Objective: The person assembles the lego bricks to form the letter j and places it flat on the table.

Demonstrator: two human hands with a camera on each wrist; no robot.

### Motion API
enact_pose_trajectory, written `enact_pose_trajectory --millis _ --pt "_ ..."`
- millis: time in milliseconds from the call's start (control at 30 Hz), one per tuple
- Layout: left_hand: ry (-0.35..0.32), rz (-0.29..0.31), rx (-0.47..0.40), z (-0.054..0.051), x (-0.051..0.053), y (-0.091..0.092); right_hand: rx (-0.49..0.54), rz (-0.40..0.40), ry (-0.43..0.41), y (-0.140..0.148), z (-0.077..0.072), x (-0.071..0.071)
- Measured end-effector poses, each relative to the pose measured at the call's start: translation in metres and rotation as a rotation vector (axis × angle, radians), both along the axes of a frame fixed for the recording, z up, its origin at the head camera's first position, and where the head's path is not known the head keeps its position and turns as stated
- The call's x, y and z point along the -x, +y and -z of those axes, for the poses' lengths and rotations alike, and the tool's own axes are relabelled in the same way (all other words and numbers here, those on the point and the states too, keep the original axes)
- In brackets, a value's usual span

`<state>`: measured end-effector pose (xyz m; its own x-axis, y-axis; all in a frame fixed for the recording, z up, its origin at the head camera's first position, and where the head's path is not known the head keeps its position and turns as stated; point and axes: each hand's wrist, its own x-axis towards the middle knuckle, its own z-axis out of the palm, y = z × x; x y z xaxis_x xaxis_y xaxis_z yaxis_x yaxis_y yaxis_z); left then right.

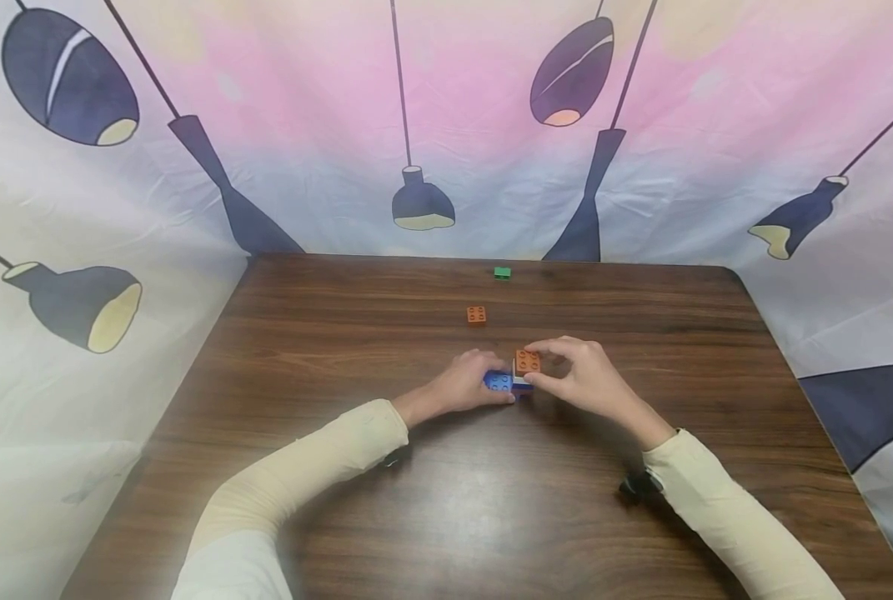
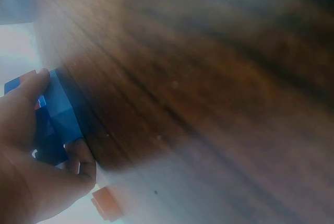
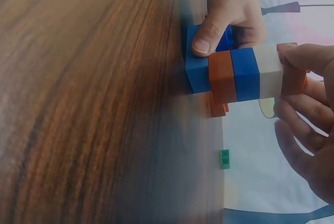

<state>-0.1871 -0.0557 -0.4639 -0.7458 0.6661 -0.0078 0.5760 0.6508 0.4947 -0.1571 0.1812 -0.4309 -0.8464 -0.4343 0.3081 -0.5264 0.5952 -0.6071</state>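
Observation:
A toy-brick tower rises from a long blue base brick (image 3: 197, 72) on the table. Upward from the base come an orange brick (image 3: 223, 75), a dark blue brick (image 3: 245, 75), a white brick (image 3: 267, 72) and an orange top brick (image 1: 527, 361). My left hand (image 1: 467, 382) grips the blue bricks at the tower's foot, its thumb on the near side. Another blue brick (image 1: 499, 382) shows its studs beside the tower, partly covered by that hand. With thumb and fingertips, my right hand (image 1: 587, 379) pinches the orange top brick.
Farther back on the wooden table (image 1: 446, 500) lies a loose orange brick (image 1: 476, 315). A green brick (image 1: 502, 273) sits near the table's back edge. Behind the table hangs a cloth (image 1: 326, 125) printed with lamps.

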Motion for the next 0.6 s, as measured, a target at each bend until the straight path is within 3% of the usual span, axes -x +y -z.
enact_pose_trajectory --millis 300,600 --pt "-0.015 -0.001 -0.004 -0.0015 0.0 -0.0003 0.025 -0.004 -0.062 -0.0014 -0.0018 0.0002" --pt "-0.01 0.0 -0.006 -0.0007 -0.0006 0.0003 0.027 0.007 -0.068 -0.0015 -0.0001 -0.0008"
